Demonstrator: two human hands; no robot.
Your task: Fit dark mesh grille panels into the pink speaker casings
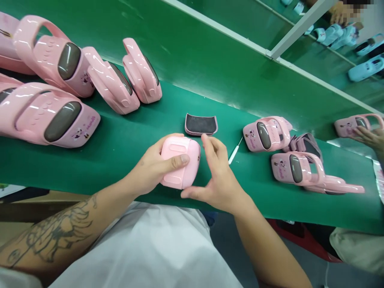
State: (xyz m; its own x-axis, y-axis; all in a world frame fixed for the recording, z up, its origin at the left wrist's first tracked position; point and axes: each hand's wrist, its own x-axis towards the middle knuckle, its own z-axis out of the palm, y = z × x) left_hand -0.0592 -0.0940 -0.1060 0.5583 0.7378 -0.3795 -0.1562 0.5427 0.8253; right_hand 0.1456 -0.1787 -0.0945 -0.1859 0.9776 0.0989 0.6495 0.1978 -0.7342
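Note:
In my left hand [156,166] I grip a pink rounded plastic housing [175,152], its thumb lying across the face. Two raised ribs run along that face, and a seam crosses toward the right end. My right hand [217,172] is open just right of the housing, thumb and fingers spread around that end; whether the thumb touches it I cannot tell. Beyond the hands lies a small stack of curved pink pieces with a black top face [201,124]. A thin tool with a white handle [234,155] rests to the right of my right hand.
Several pink looped-handle appliances with dark windows [64,122] crowd the left of the green table [126,132]. More pink appliances [259,136] and curved pieces lie right. Another person's hand [367,136] holds one at far right. A green partition [192,52] rises behind.

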